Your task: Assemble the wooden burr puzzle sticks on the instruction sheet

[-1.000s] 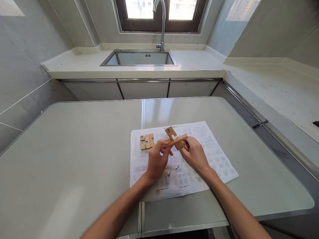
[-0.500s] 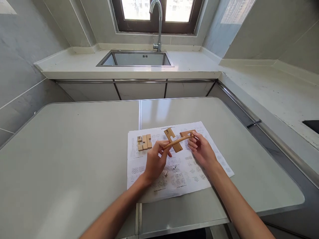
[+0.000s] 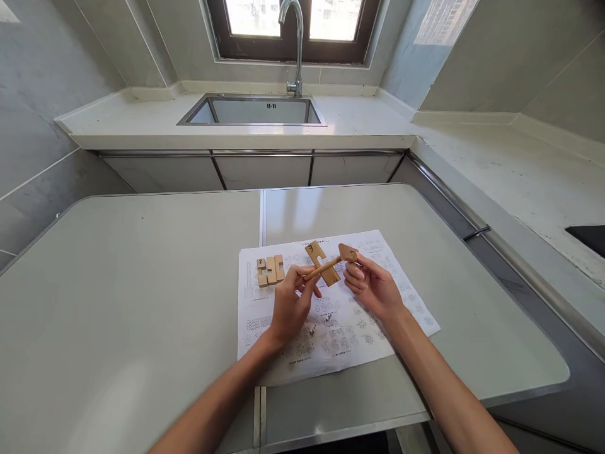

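Note:
My left hand (image 3: 290, 302) pinches two crossed notched wooden puzzle pieces (image 3: 320, 263), one a flat piece marked with a number, the other a thin bar. My right hand (image 3: 373, 287) holds a separate wooden piece (image 3: 348, 253) in its fingertips, right at the bar's far end. Both hands hover above a printed instruction sheet (image 3: 331, 315) that lies on the table. To the left on the sheet lies a small group of wooden blocks (image 3: 270, 270), untouched.
The pale table (image 3: 132, 302) has a seam down its middle. Behind it runs a counter with a steel sink (image 3: 253, 111) and a tall tap (image 3: 293, 38) under a window. A second counter runs along the right side.
My right hand drew away from the crossed pieces with a separate wooden piece, then turned it and brought it back near the bar's end. The camera view shifted slightly.

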A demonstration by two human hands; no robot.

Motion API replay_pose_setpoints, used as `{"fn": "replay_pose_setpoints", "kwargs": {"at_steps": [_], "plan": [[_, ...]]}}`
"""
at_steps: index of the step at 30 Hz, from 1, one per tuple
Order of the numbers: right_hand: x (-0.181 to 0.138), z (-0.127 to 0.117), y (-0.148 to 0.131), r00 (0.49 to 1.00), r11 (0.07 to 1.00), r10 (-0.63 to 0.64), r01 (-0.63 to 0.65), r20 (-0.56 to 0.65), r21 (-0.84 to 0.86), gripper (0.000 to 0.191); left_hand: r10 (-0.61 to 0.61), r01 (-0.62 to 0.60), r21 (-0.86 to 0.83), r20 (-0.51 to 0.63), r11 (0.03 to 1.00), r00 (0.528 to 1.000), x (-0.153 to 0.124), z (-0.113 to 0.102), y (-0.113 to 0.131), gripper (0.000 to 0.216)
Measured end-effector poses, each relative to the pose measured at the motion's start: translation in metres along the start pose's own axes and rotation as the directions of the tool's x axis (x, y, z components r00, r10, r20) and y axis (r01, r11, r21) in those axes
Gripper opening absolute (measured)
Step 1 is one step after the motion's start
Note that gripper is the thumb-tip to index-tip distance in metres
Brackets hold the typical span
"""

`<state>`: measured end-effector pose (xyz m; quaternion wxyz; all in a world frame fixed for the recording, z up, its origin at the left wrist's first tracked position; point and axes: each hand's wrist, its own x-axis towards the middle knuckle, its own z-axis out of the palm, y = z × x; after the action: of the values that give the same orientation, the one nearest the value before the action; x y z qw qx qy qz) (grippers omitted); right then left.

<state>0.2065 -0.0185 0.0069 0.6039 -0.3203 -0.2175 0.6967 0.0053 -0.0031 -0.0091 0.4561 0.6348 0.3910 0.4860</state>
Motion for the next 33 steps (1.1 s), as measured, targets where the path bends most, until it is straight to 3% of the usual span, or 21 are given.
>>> {"fn": "replay_pose_setpoints", "kwargs": {"at_steps": [12,18,29,33], "plan": [[-0.001,0.001,0.001,0.995,0.997,0.074,-0.072,0.069,-0.031,0.027,-0.064,0.071,-0.138,0.054,0.988,0.996,0.000,0.000,0.007,0.019],[-0.001,-0.004,0.012,0.976,0.982,0.186,-0.181,0.113,-0.058,0.035,-0.033,0.046,-0.170,0.075,0.984,0.997,0.000,-0.001,0.006,0.019],[0.001,-0.012,0.009,0.957,0.967,0.252,-0.242,0.142,-0.082,0.040,-0.026,0.036,-0.105,0.098,0.994,0.995,-0.001,-0.002,0.005,0.020],[-0.002,-0.010,0.007,0.957,0.964,0.254,-0.239,0.139,-0.116,0.040,-0.069,0.084,-0.099,0.142,0.992,0.987,-0.001,-0.001,0.009,0.047]]}}
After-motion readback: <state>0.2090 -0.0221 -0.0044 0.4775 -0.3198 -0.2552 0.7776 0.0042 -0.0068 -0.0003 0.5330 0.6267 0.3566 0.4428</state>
